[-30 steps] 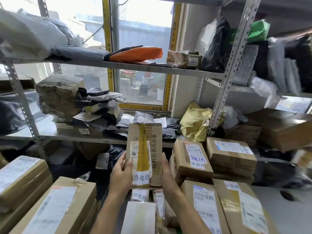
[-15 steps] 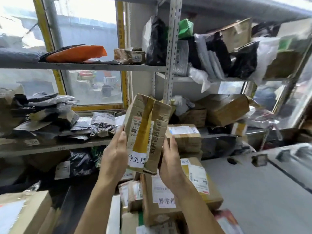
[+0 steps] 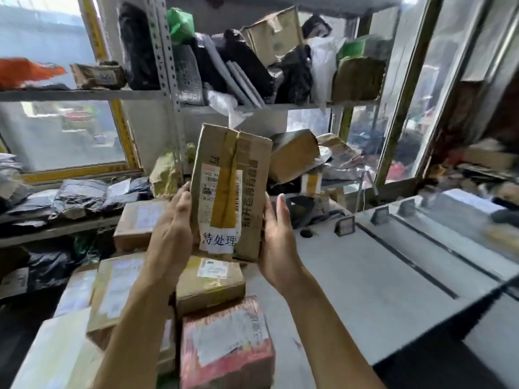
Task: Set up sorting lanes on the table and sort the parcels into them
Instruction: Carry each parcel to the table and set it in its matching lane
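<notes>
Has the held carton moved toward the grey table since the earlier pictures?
Yes. The carton, between left hand and right hand, went rightward from the window toward the grey table.

**Fixtures and surroundings: shelving, windows, frames**

A grey perforated metal upright stands at centre far, carrying the metal shelf boards that run left and right from it. Behind the left shelving is a window with a yellow frame; the view through the glass is blurred. At far right, a dark green window post rises beside further glazing, with indistinct clutter outside. A lower shelf board runs along the left side. A small dark round hole shows in the grey surface at centre.
</notes>
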